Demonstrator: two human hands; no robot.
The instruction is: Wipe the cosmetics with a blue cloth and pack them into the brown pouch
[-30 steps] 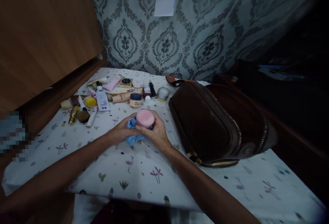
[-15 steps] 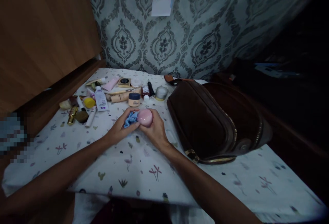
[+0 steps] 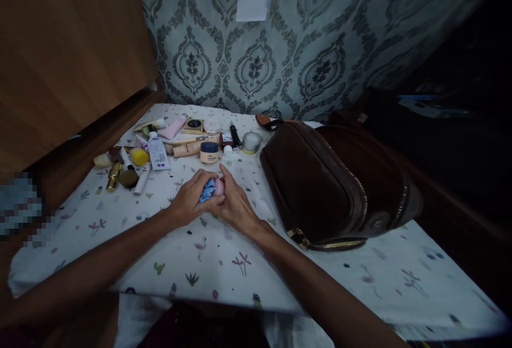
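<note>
Pink container (image 3: 218,187) — mostly hidden, blue cloth (image 3: 207,191) — partly covered

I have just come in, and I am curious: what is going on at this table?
A person's left hand holds a blue cloth against a pink container, and the right hand grips the container from the other side. The hands hide much of it. Beyond them stands a dark-lidded jar, with a lilac tube to its left. A brown bag is on the right.
</note>
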